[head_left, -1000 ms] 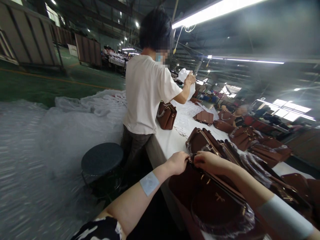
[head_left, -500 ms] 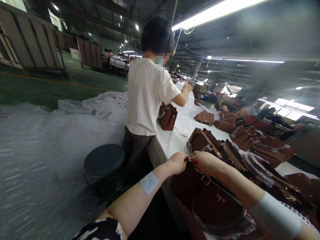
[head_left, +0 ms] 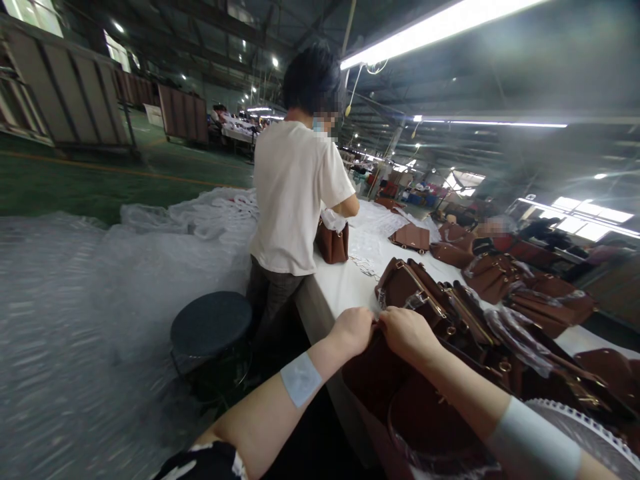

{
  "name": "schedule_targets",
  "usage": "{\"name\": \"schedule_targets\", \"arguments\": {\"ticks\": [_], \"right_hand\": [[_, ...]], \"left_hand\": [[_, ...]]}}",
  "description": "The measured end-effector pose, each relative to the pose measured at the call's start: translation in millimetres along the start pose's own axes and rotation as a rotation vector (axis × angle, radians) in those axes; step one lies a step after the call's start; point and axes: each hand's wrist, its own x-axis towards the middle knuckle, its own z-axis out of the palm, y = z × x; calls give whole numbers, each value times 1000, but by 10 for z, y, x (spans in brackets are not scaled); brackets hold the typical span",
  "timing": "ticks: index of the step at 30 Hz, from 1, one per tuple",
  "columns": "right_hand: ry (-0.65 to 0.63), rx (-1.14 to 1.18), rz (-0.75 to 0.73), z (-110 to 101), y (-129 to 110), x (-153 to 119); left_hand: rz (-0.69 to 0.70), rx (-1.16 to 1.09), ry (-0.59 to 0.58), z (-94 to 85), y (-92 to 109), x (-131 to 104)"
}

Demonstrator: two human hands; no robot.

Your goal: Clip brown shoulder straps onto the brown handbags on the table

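Note:
A brown handbag point(head_left: 425, 413) with clear plastic around its lower part stands at the near edge of the white table point(head_left: 327, 290). At the bag's upper far end, my left hand point(head_left: 355, 328) and my right hand point(head_left: 404, 332) meet, both closed in a pinch. What lies between their fingertips is small and mostly hidden, at the bag's top edge. My right forearm covers part of the bag's front. More brown bags point(head_left: 417, 287) with gold zips and plastic wrapping lie just beyond my right hand.
A person in a white shirt point(head_left: 295, 193) stands at the table ahead, beside another brown bag point(head_left: 334, 241). A round dark stool point(head_left: 213, 323) is at the left, near heaped clear plastic point(head_left: 150, 267). A white round rim point(head_left: 590, 427) shows at lower right.
Both of my hands remain together at the bag's top; my right hand has turned and its forearm has shifted left. The person ahead has lowered a raised arm and the plastic it held.

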Motion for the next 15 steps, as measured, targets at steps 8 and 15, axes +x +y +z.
{"name": "schedule_targets", "arguments": {"ticks": [8, 15], "right_hand": [[-58, 648, 155, -121, 540, -153], [-106, 1268, 206, 84, 604, -362]], "left_hand": [[58, -415, 72, -116, -66, -14], [-27, -1419, -42, 29, 95, 11]]}}
